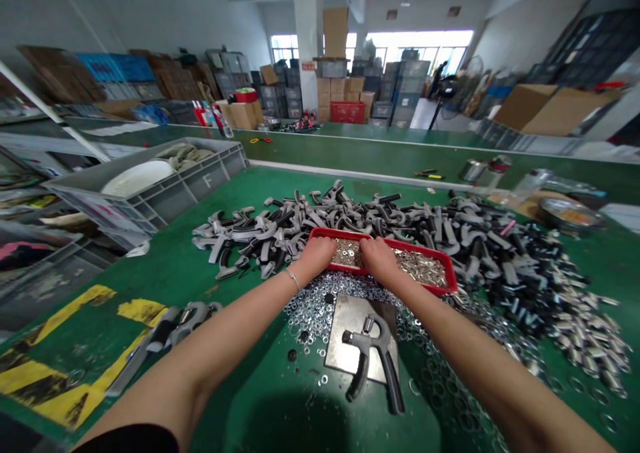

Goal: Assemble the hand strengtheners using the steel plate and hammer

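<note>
My left hand [319, 254] is closed over the left end of a red tray [453, 276] that holds small metal parts. My right hand [379, 260] is closed near the tray's middle, with its fingertips turned down and hidden. Between the hands lie small shiny parts [347, 253]; to the right are longer metal pins [423, 268]. What either hand pinches cannot be seen. Nearer to me, a grey and black hand grip strengthener [377, 353] with a spring lies on a metal plate [340, 336].
Behind the tray spreads a heap of grey and black handles [270, 233]. Loose washers [310, 310] surround the plate, and metal cylinders [590, 340] lie at the right. A grey crate [210, 180] stands at the left. More grips [185, 323] lie beside my left forearm.
</note>
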The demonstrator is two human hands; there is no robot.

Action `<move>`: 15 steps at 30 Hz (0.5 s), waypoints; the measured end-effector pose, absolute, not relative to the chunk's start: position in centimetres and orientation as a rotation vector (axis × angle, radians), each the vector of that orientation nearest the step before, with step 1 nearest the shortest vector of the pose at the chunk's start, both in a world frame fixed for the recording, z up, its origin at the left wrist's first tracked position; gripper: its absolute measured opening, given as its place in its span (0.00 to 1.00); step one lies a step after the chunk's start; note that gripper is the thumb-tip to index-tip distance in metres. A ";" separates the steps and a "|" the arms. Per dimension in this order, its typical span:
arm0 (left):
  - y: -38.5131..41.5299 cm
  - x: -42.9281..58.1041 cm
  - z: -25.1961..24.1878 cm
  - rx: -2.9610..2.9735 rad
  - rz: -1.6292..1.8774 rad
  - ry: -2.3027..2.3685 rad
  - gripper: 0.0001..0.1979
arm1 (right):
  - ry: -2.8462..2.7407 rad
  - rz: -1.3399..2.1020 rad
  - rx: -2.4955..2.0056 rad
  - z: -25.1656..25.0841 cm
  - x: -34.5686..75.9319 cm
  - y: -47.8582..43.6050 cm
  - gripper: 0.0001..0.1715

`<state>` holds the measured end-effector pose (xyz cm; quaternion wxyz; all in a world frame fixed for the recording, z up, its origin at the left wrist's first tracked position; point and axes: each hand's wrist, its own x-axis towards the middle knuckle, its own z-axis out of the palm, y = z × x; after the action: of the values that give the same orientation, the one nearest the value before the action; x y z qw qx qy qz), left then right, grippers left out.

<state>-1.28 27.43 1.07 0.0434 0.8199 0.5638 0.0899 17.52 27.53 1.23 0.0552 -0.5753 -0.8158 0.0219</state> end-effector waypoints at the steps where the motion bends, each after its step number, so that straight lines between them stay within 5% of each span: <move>1: 27.2 -1.2 1.3 2.488 0.325 1.733 0.10 | -2.448 0.106 -1.751 1.4 17.4 27.7 0.18; 9: 20.3 -1.3 2.7 2.152 0.760 1.680 0.10 | -2.164 0.555 -1.555 3.9 20.8 21.3 0.06; 15: 10.4 -3.2 -0.1 1.518 0.993 1.359 0.07 | -2.009 0.854 -1.495 0.5 24.5 10.2 0.14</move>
<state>-3.20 10.41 -0.09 0.4236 0.6067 0.5432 0.3967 24.47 10.19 0.46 0.2453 -0.5479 -0.7360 0.3129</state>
